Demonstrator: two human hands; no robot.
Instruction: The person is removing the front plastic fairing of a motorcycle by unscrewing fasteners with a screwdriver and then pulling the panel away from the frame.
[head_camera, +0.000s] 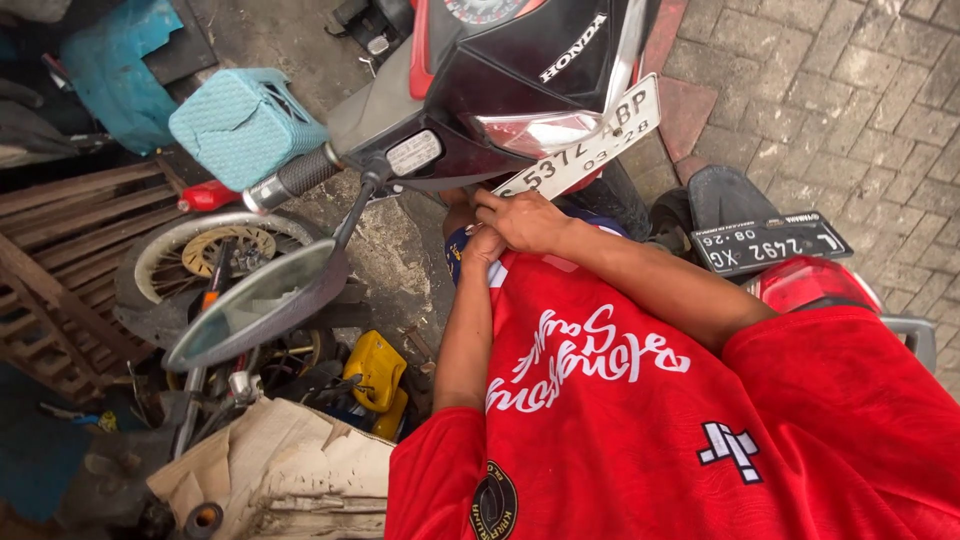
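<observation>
1. The white rectangular number plate (585, 140) hangs tilted on the front of the black and red motorcycle (500, 80), just above both hands.
2. The right hand (525, 220) lies with fingers partly curled, fingertips touching the plate's lower edge.
3. The left hand (483, 245) is closed into a loose fist just beneath the right hand; what it grips is hidden.
4. A grey oval mirror (262, 305) juts out near the left forearm.

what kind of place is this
Probably an outdoor motorbike repair spot. Hands work at a black motorbike under its white plate; a loose wheel and scrap parts lie on the ground, and a second bike is parked on brick paving.
</observation>
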